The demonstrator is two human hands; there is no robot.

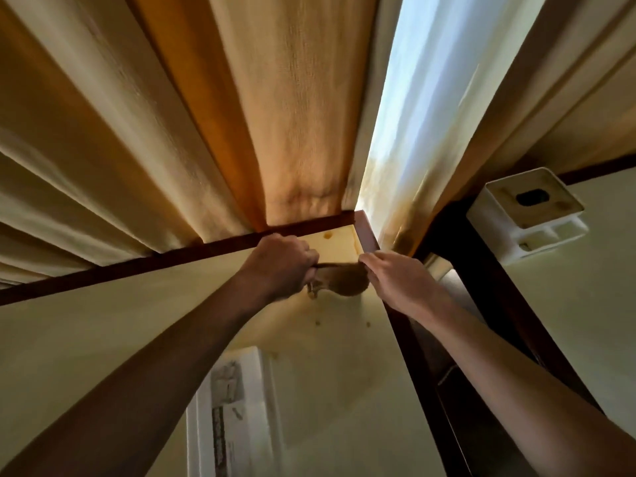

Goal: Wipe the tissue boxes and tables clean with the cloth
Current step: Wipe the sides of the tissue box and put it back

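A brown cloth hangs stretched between my two hands above the far right corner of a cream table with a dark wooden rim. My left hand grips the cloth's left end with curled fingers. My right hand pinches its right end. A white tissue box with a dark oval slot on top stands on a second cream table at the right. Small brownish spots mark the table surface near the corner and below the cloth.
Cream and orange curtains hang right behind the table, with a bright gap of window between them. A white printed leaflet or packet lies on the near part of the table. A dark gap separates the two tables.
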